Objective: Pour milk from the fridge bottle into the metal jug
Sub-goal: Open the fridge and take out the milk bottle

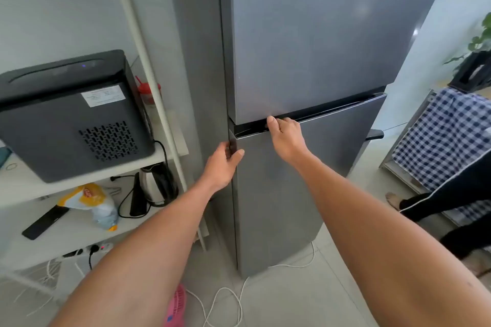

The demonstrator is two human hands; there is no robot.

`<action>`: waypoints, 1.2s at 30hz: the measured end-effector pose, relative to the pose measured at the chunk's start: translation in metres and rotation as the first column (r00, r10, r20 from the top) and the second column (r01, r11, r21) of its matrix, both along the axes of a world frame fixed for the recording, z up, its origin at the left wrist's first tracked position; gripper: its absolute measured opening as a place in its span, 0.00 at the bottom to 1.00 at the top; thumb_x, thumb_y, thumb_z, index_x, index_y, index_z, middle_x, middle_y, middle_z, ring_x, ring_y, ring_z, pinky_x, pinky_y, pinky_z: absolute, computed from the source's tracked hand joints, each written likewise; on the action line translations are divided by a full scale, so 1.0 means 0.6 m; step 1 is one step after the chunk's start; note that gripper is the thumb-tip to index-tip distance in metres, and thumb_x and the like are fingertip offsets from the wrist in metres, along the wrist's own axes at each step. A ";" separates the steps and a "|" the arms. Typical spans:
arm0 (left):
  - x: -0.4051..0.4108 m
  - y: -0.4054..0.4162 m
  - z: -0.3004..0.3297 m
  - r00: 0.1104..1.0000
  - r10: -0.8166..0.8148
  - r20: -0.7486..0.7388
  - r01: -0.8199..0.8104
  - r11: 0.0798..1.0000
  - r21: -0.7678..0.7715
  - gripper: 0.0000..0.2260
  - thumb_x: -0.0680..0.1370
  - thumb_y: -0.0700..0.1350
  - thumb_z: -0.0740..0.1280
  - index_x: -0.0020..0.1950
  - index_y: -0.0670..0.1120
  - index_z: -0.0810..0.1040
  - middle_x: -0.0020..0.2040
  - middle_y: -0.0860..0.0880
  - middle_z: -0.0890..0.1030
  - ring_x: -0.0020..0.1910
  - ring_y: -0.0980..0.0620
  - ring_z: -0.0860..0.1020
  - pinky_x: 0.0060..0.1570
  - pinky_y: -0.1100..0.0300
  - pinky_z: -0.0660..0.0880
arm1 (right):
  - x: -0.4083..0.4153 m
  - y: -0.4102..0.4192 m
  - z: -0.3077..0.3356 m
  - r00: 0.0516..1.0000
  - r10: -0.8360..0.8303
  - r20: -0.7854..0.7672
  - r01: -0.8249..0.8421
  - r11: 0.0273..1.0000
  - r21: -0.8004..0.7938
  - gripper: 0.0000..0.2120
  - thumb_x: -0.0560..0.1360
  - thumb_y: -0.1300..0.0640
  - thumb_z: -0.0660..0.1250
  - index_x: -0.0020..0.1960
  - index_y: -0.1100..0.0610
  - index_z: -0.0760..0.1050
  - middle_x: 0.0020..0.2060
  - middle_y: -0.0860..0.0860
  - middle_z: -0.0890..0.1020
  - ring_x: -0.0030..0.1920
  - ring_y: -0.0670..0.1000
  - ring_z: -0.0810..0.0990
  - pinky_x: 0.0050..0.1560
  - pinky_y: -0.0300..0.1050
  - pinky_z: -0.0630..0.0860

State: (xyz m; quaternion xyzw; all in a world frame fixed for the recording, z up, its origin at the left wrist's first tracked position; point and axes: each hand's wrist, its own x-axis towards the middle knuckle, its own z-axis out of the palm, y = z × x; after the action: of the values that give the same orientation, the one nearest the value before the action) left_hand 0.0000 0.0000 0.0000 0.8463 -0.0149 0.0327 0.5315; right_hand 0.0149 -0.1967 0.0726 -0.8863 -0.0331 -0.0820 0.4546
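A tall grey two-door fridge (313, 42) fills the middle of the view, both doors closed. My left hand (223, 164) grips the left edge of the lower door (287, 194) near its top corner. My right hand (285, 135) has its fingers hooked into the dark recessed handle strip (332, 114) between the two doors, thumb up against the upper door. No milk bottle or metal jug is visible.
A white shelf unit (24, 183) stands left with a black appliance (71, 117), a steel kettle (154, 186), a snack bag and a phone. White cables lie on the tiled floor. Another person's legs (446, 202) and a checked cloth (446, 141) are at right.
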 end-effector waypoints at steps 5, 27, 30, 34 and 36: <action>-0.001 0.009 -0.005 0.998 -0.055 0.001 0.055 0.997 0.059 0.24 0.83 0.60 0.65 0.72 0.47 0.69 0.64 0.50 0.80 0.62 0.50 0.79 0.65 0.53 0.74 | 0.020 -0.003 -0.018 0.999 -0.022 -0.041 0.018 0.996 -0.093 0.27 0.87 0.39 0.47 0.49 0.54 0.78 0.53 0.50 0.77 0.73 0.53 0.64 0.65 0.50 0.63; -0.142 -0.063 -0.010 0.997 0.076 -0.001 -0.075 0.995 0.060 0.14 0.84 0.59 0.63 0.59 0.50 0.77 0.57 0.49 0.82 0.57 0.48 0.81 0.57 0.51 0.77 | -0.133 -0.082 0.028 0.977 -0.207 -0.051 0.206 0.978 -0.028 0.34 0.73 0.28 0.68 0.29 0.56 0.66 0.30 0.51 0.74 0.45 0.56 0.74 0.41 0.49 0.72; -0.164 -0.109 -0.013 0.997 -0.005 -0.082 0.012 0.996 0.086 0.23 0.84 0.57 0.66 0.74 0.47 0.72 0.67 0.50 0.78 0.61 0.50 0.78 0.55 0.56 0.72 | -0.183 -0.144 0.038 0.972 -0.209 -0.105 0.217 0.974 0.064 0.31 0.70 0.31 0.75 0.32 0.56 0.68 0.29 0.51 0.73 0.33 0.52 0.71 0.33 0.44 0.67; -0.208 -0.186 -0.020 0.985 -0.104 -0.140 0.113 0.992 0.059 0.34 0.82 0.62 0.66 0.82 0.46 0.64 0.71 0.53 0.75 0.67 0.51 0.77 0.64 0.56 0.72 | -0.247 -0.227 0.044 0.969 -0.220 -0.116 0.235 0.963 0.135 0.26 0.67 0.37 0.80 0.40 0.54 0.70 0.33 0.49 0.75 0.34 0.49 0.73 0.34 0.44 0.68; -0.225 -0.225 -0.031 0.977 -0.149 -0.150 0.155 0.988 0.025 0.38 0.78 0.65 0.65 0.83 0.47 0.62 0.74 0.50 0.76 0.70 0.47 0.77 0.70 0.49 0.73 | -0.277 -0.265 0.046 0.967 -0.228 -0.110 0.244 0.955 0.167 0.24 0.67 0.40 0.80 0.46 0.53 0.70 0.38 0.48 0.76 0.37 0.49 0.75 0.36 0.47 0.72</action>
State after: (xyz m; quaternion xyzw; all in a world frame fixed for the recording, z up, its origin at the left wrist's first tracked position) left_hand -0.1350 -0.1352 -0.0187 0.8522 -0.0407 -0.0712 0.5167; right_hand -0.1511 -0.3556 0.1003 -0.8422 0.1009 -0.0988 0.5204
